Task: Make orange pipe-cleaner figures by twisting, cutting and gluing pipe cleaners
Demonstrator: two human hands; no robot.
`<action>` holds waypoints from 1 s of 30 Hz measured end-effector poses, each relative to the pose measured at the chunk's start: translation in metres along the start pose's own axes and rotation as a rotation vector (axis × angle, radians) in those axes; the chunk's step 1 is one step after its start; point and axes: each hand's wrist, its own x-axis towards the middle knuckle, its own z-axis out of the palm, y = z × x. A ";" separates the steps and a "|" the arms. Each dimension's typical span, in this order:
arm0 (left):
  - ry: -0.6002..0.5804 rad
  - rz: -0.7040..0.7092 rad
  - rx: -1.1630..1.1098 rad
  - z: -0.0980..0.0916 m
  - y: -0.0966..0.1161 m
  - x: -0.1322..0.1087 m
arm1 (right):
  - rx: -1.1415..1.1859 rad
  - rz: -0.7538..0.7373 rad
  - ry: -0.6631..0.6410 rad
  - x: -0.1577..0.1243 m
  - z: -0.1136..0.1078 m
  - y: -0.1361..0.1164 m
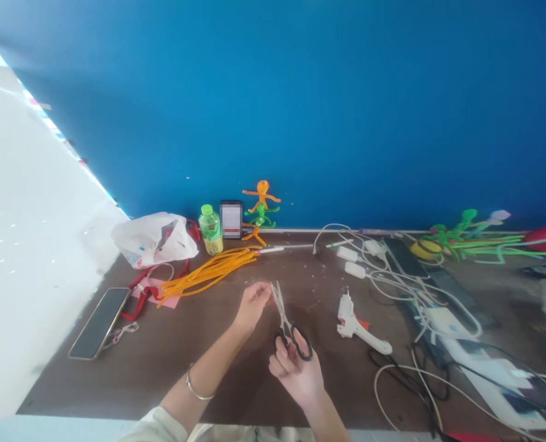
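My right hand (295, 368) grips a pair of scissors (282, 313) by its black handles, thumb and fingers in the loops. The blades point away from me and are slightly apart. Just left of the blade tips is my left hand (253, 304), its fingers pinched together. Something small and pale seems to be at those fingertips, too small to name. Beyond the left hand lies a bundle of orange pipe cleaners (212, 273). Orange and green pipe-cleaner figures (262, 212) stand against the blue wall.
A white glue gun (358, 325) lies right of the scissors, near tangled cables (406, 282) and a power strip (489, 374). Left are a phone (101, 324), a plastic bag (155, 239) and a green-capped bottle (211, 230). Green pipe cleaners (484, 242) lie far right.
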 end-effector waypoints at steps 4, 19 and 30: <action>0.048 0.126 0.228 -0.004 0.008 -0.002 | -0.038 -0.037 0.009 0.000 0.001 0.000; 0.144 0.188 0.374 -0.007 -0.001 0.001 | -0.072 -0.062 0.088 0.005 0.001 0.009; 0.061 -0.020 0.019 -0.014 0.010 0.002 | 0.138 0.018 -0.061 -0.002 0.002 0.002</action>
